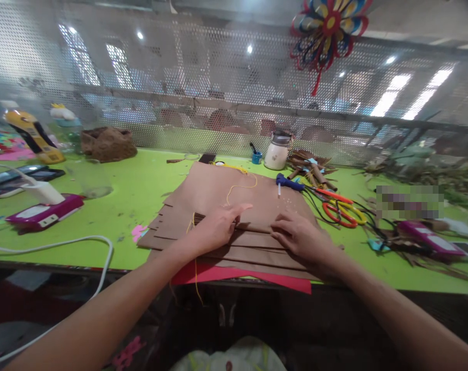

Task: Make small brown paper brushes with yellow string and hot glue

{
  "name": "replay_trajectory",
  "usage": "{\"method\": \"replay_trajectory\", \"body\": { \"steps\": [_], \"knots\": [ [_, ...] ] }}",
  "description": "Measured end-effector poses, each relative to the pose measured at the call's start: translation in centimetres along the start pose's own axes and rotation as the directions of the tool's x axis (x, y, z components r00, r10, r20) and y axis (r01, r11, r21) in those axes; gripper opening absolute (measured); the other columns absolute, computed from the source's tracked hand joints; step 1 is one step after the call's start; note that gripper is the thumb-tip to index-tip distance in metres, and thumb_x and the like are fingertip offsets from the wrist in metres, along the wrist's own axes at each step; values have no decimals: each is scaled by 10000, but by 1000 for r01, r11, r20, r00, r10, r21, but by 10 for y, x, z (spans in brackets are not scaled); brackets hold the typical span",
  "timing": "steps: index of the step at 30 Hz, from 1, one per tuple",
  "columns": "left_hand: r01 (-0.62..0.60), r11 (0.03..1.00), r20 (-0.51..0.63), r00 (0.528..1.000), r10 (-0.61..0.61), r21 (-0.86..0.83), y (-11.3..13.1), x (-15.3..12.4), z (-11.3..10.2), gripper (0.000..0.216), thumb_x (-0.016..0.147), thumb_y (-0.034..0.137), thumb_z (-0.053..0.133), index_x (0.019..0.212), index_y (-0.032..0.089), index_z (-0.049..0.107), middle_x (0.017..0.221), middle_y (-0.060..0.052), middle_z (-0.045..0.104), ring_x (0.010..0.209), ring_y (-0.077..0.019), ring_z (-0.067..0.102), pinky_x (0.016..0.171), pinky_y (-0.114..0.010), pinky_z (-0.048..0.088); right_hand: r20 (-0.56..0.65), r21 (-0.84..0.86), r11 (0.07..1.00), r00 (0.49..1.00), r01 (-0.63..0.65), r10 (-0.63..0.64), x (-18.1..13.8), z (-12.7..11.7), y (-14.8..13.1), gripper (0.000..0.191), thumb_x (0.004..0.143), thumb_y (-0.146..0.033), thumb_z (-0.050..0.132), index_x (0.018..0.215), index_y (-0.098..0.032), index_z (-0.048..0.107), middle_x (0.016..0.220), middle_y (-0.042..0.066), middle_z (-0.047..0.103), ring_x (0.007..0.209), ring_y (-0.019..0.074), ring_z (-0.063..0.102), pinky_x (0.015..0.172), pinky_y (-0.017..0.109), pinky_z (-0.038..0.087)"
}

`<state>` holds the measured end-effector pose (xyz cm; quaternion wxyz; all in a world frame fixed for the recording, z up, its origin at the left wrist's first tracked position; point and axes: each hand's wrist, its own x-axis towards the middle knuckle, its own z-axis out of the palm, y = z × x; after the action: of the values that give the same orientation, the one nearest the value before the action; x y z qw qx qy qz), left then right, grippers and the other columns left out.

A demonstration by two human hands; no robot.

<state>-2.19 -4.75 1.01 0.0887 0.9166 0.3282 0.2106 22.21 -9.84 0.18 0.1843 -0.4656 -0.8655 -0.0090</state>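
A large sheet of brown paper (pixel 214 188), with stepped pleats along its near side, lies at the front of the green table. My left hand (pixel 220 222) rests on the pleats, its index finger stretched to the right and the other fingers curled on a fold. My right hand (pixel 301 237) grips the same fold farther right, thumb and fingers pressed together on its edge. A yellow thread (pixel 241 185) trails over the paper and hangs down at the left. Beneath the paper, red paper (pixel 257 278) sticks out at the table's edge.
Right of the paper lie scissors (pixel 340 208) with red and yellow handles and a blue glue gun (pixel 290 181). Behind stand a white jar (pixel 277 152) and a small blue pot (pixel 256 157). A purple power strip (pixel 46 211) and white cable (pixel 83 239) lie left.
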Motion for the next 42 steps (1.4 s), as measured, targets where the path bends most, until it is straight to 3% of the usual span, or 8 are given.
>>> {"method": "replay_trajectory", "body": {
  "steps": [5,11,16,21,28,34,38,42],
  "knots": [
    [-5,995,-9,1000,6,98,2,3,-2,491,838,94,370,1321,179,400,1049,-94,620,920,-194,569,829,-319,433,5,22,1000,1000,-2,1,0,1,6,231,894,-265,457,918,-178,670,885,88,608,866,191,544,766,301,435],
    [-18,996,35,999,15,91,5,4,-8,506,831,202,456,1330,181,376,998,-82,627,868,-194,581,782,-311,442,49,118,993,999,-23,17,10,-2,18,242,874,-295,487,834,-169,690,790,67,629,736,161,559,672,264,418],
    [-25,996,40,999,21,84,2,7,-5,399,838,221,467,1235,185,456,981,-80,626,867,-198,578,777,-327,440,150,278,944,978,-180,142,18,-7,20,221,844,-328,510,812,-193,683,741,22,655,662,136,559,620,244,404],
    [0,998,41,999,-3,67,-2,6,-1,330,845,190,445,1171,151,484,986,-94,613,873,-191,570,778,-324,437,156,296,917,960,-269,232,18,-7,19,208,811,-350,530,798,-182,653,642,-2,624,603,130,531,569,238,379],
    [-93,966,72,994,77,242,2,9,1,127,865,183,417,880,148,539,874,-75,584,846,-191,524,764,-313,413,142,391,890,971,-235,194,17,2,26,285,834,-354,490,829,-157,696,760,31,683,700,152,580,686,257,424],
    [-164,921,92,986,140,353,3,14,1,139,884,185,401,912,142,530,864,-75,588,804,-191,520,757,-323,402,212,434,852,952,-293,219,22,3,31,281,814,-367,515,893,-163,692,779,23,686,738,173,593,709,276,442],
    [-173,913,103,984,145,370,1,13,2,150,883,189,400,868,144,542,812,-66,586,752,-183,524,724,-317,401,117,362,901,971,-237,208,18,1,27,228,840,-322,505,831,-177,680,761,30,669,724,162,576,695,280,436],
    [-133,921,77,991,113,367,0,12,3,192,886,209,386,939,148,561,784,-70,583,747,-185,538,718,-324,405,-127,194,981,992,12,13,11,0,21,191,863,-263,502,819,-186,671,846,74,640,842,194,539,785,343,414]
  ]
}}
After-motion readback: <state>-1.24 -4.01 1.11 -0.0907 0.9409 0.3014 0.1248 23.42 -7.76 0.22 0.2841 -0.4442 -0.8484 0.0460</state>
